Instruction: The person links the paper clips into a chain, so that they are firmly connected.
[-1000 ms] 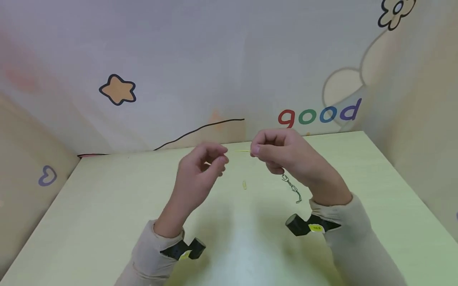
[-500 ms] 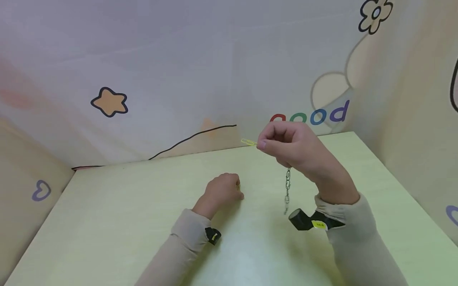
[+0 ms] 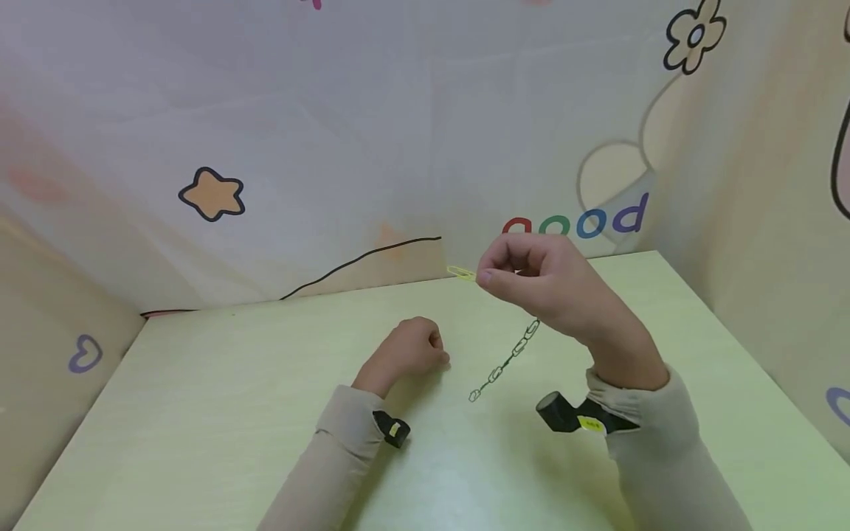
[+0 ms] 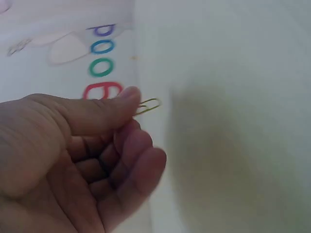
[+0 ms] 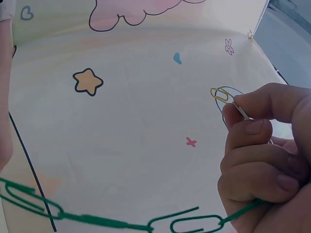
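Observation:
My right hand (image 3: 547, 287) is raised over the table and pinches a yellow paper clip (image 5: 220, 94) between thumb and index finger. A pale wire (image 5: 241, 111) also shows at that pinch. From the curled lower fingers of the same hand hangs a chain of green paper clips (image 5: 116, 222), which slants down to the left in the head view. Lower and to the left, my left hand (image 3: 410, 346) is close above the table. The left wrist view shows its thumb and fingers pinching another yellow paper clip (image 4: 154, 102), whose other end is hidden in the grip.
The pale green table (image 3: 219, 398) spreads out under both hands. A printed cloth wall (image 3: 319, 133) with a star, a flower and coloured letters stands behind it. Further printed panels close in the left and right sides.
My left hand has come down to the table from beside the right one and picked up the yellow paper clip that lay there. The green chain has swung out to the left.

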The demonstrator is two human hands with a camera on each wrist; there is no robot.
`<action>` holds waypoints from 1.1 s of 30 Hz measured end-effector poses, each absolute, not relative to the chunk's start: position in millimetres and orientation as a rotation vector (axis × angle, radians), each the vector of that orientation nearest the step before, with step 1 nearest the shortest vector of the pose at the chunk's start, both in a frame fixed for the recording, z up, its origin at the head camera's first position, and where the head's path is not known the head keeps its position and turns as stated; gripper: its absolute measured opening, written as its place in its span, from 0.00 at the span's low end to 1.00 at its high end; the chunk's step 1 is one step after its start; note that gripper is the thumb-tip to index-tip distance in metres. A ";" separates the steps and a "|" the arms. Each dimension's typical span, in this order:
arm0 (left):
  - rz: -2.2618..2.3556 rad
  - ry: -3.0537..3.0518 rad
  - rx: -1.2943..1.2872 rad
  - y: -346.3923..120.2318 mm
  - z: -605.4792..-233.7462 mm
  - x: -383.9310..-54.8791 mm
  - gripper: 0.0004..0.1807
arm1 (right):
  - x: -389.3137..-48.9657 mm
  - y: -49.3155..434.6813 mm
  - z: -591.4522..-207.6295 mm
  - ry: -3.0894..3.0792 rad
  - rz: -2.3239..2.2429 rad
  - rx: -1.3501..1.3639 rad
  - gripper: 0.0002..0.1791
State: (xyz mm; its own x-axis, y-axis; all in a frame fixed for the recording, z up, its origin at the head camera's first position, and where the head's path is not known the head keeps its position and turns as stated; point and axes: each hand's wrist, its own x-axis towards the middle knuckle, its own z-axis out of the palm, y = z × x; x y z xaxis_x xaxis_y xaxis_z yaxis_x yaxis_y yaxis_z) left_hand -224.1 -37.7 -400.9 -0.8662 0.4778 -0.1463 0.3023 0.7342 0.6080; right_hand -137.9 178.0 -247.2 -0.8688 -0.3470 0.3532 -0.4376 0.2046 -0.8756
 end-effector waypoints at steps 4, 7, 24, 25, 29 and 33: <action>1.362 2.368 0.584 -54.6 -382.3 -224.5 0.07 | -137.0 176.2 -247.4 -2.371 1.751 0.800 0.03; 1.789 2.096 0.580 -68.7 -358.7 -218.6 0.05 | -137.4 172.9 -247.4 -2.359 1.764 0.815 0.03; 2.485 1.756 1.265 -64.2 -287.2 -164.2 0.05 | -132.9 146.6 -254.1 -2.337 1.861 0.903 0.04; 2.485 1.758 1.272 -63.9 -287.4 -163.7 0.07 | -131.9 145.8 -253.9 -2.314 1.888 0.911 0.04; 2.472 1.795 1.292 -64.9 -288.9 -161.9 0.16 | -129.1 144.5 -254.0 -2.234 2.003 0.916 0.04; 2.450 1.856 1.319 -66.9 -288.9 -161.2 0.17 | -128.4 143.7 -252.9 -2.174 2.090 0.916 0.05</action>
